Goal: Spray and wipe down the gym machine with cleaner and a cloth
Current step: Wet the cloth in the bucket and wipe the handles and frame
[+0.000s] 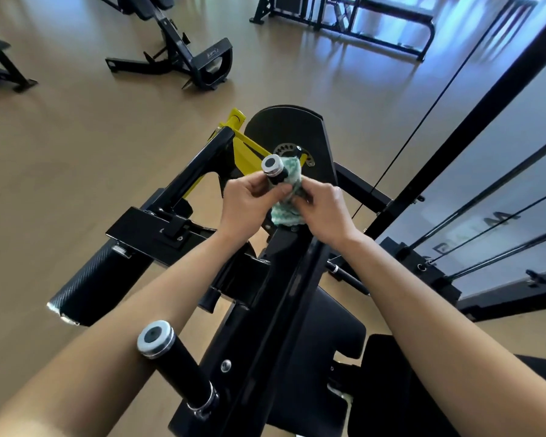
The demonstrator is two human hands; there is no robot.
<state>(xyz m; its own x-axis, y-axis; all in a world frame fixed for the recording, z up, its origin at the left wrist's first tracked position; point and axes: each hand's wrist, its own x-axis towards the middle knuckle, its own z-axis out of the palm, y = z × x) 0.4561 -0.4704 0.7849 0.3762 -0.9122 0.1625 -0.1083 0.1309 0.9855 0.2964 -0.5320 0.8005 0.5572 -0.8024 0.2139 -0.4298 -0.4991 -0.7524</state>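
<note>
Green-and-white cloth (286,212) is seen bunched around the upper handle (278,175) of the gym machine (275,310), just below the handle's chrome end cap (272,164). The left hand (249,201) is curled round the handle from the left, with its thumb pressed onto the cloth. The right hand (323,209) pinches the cloth's other side between thumb and fingertips, so that the fabric is held wrapped about the grip. Part of the cloth hangs loose below the two hands.

The wiping step is judged to be in hand, with this one handle being treated. Whether it has been sprayed cannot be told, and no cleaner bottle is in view. Much of the machine appears not yet wiped: the nearer handle (183,370) with its own chrome cap, the carbon-patterned roller pad (98,285) at lower left, the black seat pad (316,335) below, and the yellow lever (246,149) and round black cam plate (290,127) behind the hands.

For the next move, the cloth would probably need to be twisted or drawn along the grip with the wrap held tight, and the end cap passed over as well. After that, a fresh fold of the cloth and a reach to the nearer handle or the pads would be called for. The cleaner would also have to be fetched from somewhere out of view.
</note>
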